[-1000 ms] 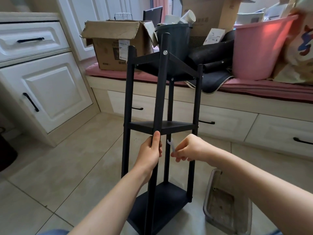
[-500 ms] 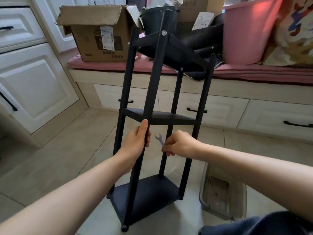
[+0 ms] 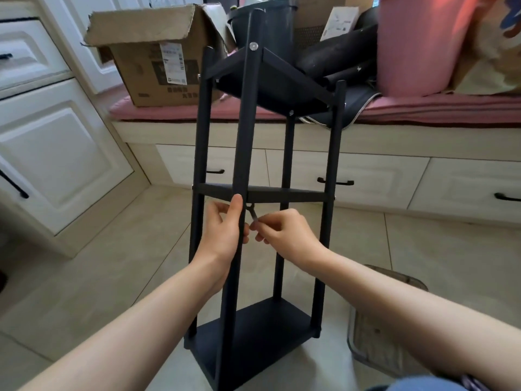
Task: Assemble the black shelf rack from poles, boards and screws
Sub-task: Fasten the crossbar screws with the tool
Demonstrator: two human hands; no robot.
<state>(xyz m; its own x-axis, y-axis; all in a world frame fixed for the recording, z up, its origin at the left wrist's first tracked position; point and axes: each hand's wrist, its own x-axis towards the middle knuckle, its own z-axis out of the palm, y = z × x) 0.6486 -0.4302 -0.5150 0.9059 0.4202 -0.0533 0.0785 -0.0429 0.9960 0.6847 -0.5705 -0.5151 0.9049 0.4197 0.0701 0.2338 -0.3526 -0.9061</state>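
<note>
- The black shelf rack [image 3: 255, 193] stands on the tiled floor [image 3: 112, 263], centre frame.
- Left hand [image 3: 222, 232] grips the near pole [image 3: 242, 136] just under the middle board [image 3: 287, 194].
- Right hand [image 3: 284, 235], at 3 o'clock of it, pinches a small wrench [image 3: 251, 211] whose head reaches up to the board.

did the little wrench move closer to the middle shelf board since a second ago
Yes. The small silver wrench in the right hand rose to just under the black middle shelf board.

Rack [image 3: 284, 193] stands on floor [image 3: 112, 263], in front of bench [image 3: 423, 111]. Cardboard box [image 3: 158, 60] on bench behind-left, tub [image 3: 417, 46] behind-right. Tray [image 3: 377, 328] on floor just right of rack base.
</note>
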